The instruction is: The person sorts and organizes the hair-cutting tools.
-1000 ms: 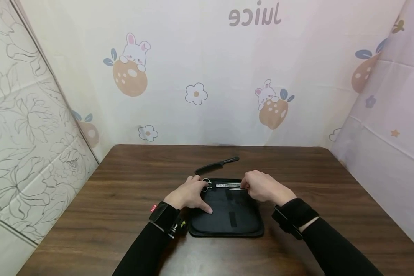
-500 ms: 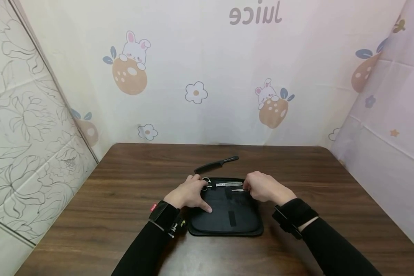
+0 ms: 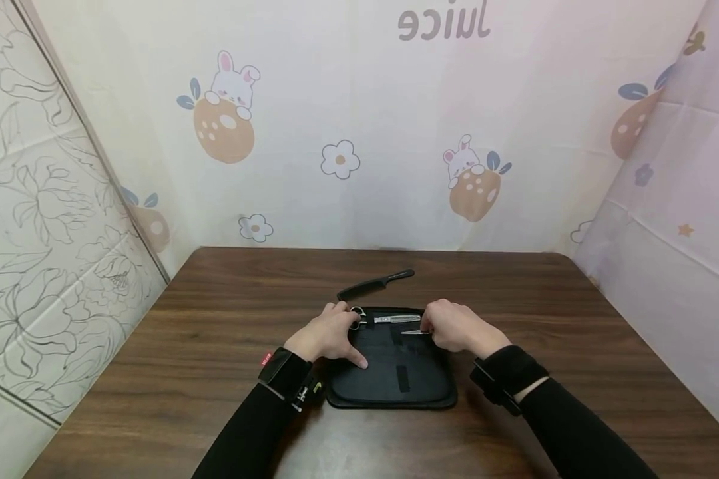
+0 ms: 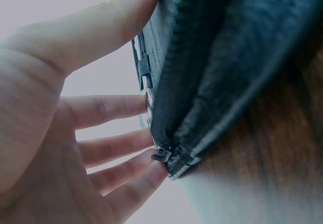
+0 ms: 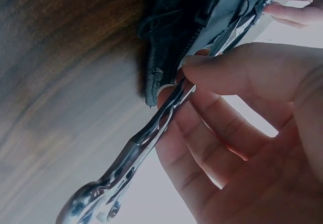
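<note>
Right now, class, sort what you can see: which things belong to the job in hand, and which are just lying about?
Belonging to the job:
black case
scissors strapped in it
silver tool
right hand, pinching that tool
left hand, touching the case

Just lying about, it seems:
black comb, beyond the case, in neither hand

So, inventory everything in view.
table: 1, brown, foreground
case: 1, black, on table
comb: 1, black, on table beyond case
scissors: 1 pair, silver, strapped in case
metal tool: 1, silver, case's far right
printed backdrop: count unclear, pale, back and right
floral covering: count unclear, white, left
wristbands: 2, black, one per hand
sleeves: 2, black, lower frame
left hand: 1, bare, on case's left side
right hand: 1, bare, pinching metal tool
</note>
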{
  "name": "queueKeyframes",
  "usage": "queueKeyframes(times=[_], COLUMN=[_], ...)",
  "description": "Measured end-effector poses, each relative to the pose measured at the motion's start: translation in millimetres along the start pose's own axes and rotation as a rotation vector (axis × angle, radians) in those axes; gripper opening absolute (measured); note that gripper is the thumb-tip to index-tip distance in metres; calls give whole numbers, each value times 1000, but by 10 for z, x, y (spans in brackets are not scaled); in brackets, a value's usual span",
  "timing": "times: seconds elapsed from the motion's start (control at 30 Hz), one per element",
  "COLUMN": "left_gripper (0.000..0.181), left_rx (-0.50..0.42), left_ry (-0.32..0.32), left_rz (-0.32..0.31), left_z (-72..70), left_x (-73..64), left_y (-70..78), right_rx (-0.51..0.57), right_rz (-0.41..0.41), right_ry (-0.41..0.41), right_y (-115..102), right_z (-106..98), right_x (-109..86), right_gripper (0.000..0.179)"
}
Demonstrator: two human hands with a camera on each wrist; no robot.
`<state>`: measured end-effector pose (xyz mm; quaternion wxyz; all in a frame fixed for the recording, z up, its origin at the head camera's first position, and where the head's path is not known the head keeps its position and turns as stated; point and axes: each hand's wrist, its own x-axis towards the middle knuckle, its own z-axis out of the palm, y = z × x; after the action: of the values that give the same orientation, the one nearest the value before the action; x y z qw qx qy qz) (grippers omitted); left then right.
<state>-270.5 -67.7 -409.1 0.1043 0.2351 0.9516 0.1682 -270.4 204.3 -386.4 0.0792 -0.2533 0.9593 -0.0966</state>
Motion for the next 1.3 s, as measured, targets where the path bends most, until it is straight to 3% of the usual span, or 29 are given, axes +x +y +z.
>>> queueKeyframes(times=[1.3], left_gripper=[89], left_rx=[4], left_ry=[9], left_rz=[10], left_z=[8], left_x=[-9], left_y=[-7], right_rx=[-36], right_rz=[-26], right_ry=[25], right_y=[-130], right_z=[89], right_x=[109], right_gripper=[28])
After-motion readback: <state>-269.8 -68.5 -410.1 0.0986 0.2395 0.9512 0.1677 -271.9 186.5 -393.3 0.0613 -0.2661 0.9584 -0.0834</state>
